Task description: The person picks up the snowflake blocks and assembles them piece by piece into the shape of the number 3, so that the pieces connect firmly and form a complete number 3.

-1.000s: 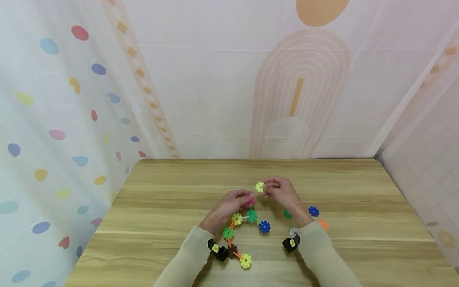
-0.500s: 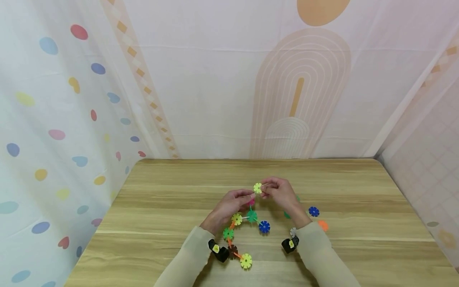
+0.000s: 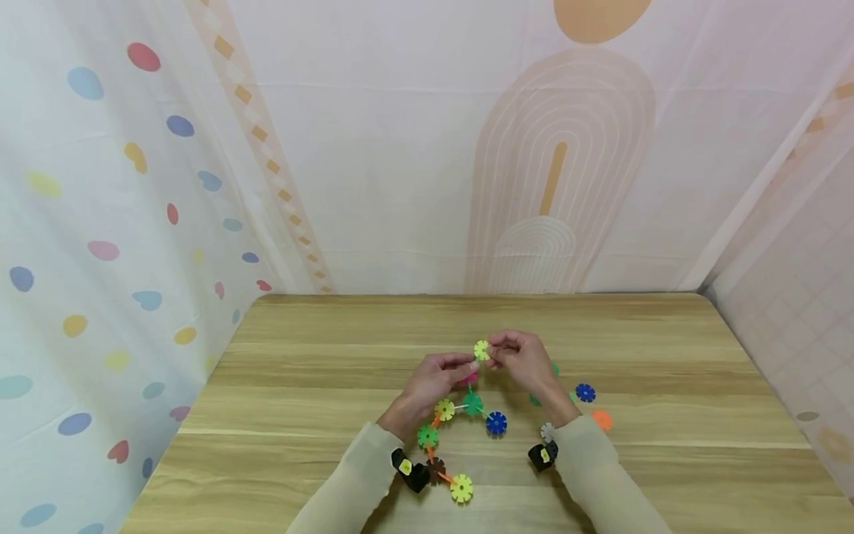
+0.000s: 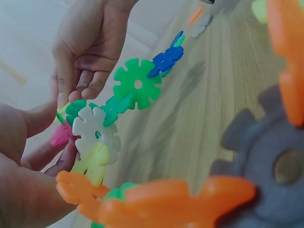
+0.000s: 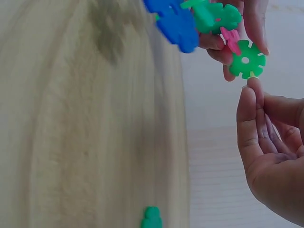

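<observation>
Right now the right hand [image 3: 523, 354] is pinching a small yellow-green disc [image 3: 482, 350] between thumb and forefinger, holding it up on edge above the worktop [image 3: 320, 386]. The left hand [image 3: 434, 378] is curling its fingers round the top of a chain of snowflake discs [image 3: 460, 423], near a pink piece [image 3: 467, 379]. From the left hand, the held disc is sitting at about one o'clock, just beside the fingertips and nearly touching them; the right hand is the nearer one. The chain's long axis is running from the left hand toward six o'clock, ending in a yellow disc [image 3: 461, 488] by the sleeves. Loose pieces, among them a blue disc [image 3: 585, 392] and an orange one [image 3: 602, 420], are lying at three o'clock of the right hand.
</observation>
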